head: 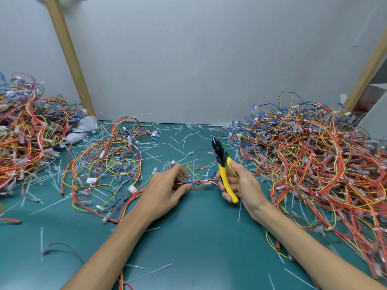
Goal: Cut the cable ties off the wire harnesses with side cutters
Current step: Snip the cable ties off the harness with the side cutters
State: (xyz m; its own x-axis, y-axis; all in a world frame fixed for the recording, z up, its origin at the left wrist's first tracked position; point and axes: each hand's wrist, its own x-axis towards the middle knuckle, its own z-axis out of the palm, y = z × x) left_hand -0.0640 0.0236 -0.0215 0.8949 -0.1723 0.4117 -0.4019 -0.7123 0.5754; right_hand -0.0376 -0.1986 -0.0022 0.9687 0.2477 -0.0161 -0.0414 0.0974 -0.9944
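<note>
Left hand (165, 189): down on the mat near centre, with thumb and fingertips pinching a thin wire harness (202, 182).
Wire harness: a slim bundle of red, blue, yellow and white wires that runs right from the left hand's pinch to just beside the right hand; loose ends fan out toward the far side.
Cable tie (194, 181): a small white band around the bundle, between the two hands and still on.
Right hand (243, 185): fingers are wrapped round the yellow handles of the side cutters (223, 174), a full, firm grip.
Side cutters: held upright with the black head tipped far and a little left, up above the harness and clear of the tie; the handles sit close together and the tips look closed.
Writing: any marking on the cutters or the connectors is too small to read.
Mat (188, 237): a dark green surface, with both forearms reaching in from the near edge.
Right heap (314, 155): a big tangle of orange, red, yellow and blue harnesses, dotted with white ties.
Left heap (23, 130): another tall tangle at the far left.
Middle loops (104, 164): looser harnesses spread flat, left of the left hand.
Offcuts (180, 150): thin white tie strips lie all over the mat.
Cloth (83, 128): a pale grey bundle at the foot of the left wooden post (69, 55).
Backdrop: a plain grey wall (199, 59).
</note>
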